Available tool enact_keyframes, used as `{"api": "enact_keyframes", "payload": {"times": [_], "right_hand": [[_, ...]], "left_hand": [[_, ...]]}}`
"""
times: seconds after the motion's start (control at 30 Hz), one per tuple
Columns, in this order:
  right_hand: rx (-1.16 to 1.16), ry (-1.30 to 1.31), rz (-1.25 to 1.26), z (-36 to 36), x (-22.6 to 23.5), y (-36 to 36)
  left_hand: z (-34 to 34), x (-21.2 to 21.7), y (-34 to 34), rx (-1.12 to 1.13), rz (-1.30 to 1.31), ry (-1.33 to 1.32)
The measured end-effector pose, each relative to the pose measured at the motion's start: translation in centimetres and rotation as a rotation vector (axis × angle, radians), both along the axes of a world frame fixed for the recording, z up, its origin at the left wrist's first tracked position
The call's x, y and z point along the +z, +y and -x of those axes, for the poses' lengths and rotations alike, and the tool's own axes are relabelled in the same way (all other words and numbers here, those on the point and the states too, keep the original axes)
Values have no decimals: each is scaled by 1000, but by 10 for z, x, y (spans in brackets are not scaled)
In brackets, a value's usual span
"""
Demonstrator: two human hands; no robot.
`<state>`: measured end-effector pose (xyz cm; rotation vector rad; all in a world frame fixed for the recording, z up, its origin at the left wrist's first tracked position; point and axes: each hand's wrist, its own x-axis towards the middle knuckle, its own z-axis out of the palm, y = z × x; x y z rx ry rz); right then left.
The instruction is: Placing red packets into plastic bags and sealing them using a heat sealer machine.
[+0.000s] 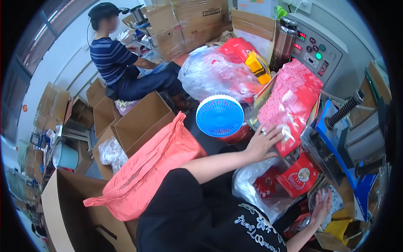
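My left hand [264,143] lies with its fingers stretched out at the near left edge of a stack of red and pink patterned plastic packaging [289,103]. Lower right, my right hand [321,208] has its fingers extended over a pale, partly see-through item [336,201] whose kind I cannot make out. Between the two hands is a red printed packet [298,175]. Beside it, a clear plastic bag [247,180] sits open with red packets inside. Neither hand visibly grips anything.
A blue round fan or basket-like disc [220,115] stands ahead. A machine with a blue frame [336,147] and a control panel [315,48] is at right, near a steel flask [284,42]. A large red bag [147,172] and cardboard boxes [142,122] lie left. A co-worker [111,63] sits beyond.
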<state>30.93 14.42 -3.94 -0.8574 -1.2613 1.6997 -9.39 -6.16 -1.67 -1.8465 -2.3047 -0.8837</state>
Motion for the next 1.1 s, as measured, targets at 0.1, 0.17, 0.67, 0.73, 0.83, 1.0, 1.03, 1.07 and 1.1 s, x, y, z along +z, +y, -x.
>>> {"api": "enact_keyframes", "payload": {"times": [0.1, 0.17, 0.67, 0.73, 0.83, 1.0, 1.03, 1.07, 1.1], "right_hand": [[-84, -200, -85, 2, 13, -9], [-95, -324, -216, 7, 26, -15], [443, -339, -191, 119, 100, -119], [394, -330, -160, 120, 85, -115], [306, -295, -188, 115, 70, -105], [-70, -603, -496, 73, 81, -86], [-113, -657, -526, 62, 85, -79], [-212, -716, -619, 54, 85, -71], [-242, -755, -616, 40, 87, -67]], "left_hand": [[-3, 10, -14, 128, -214, -129], [-14, 27, -9, 105, -403, -229], [-114, -19, -27, -323, -35, -916], [-108, -21, -26, -272, 157, -925], [-107, -16, -16, -253, 153, -941], [-112, 14, 20, -112, 181, -1418], [-113, 20, 27, -108, 170, -1491], [-111, 26, 35, -72, 172, -1570], [-110, 30, 41, -82, 152, -1619]]}}
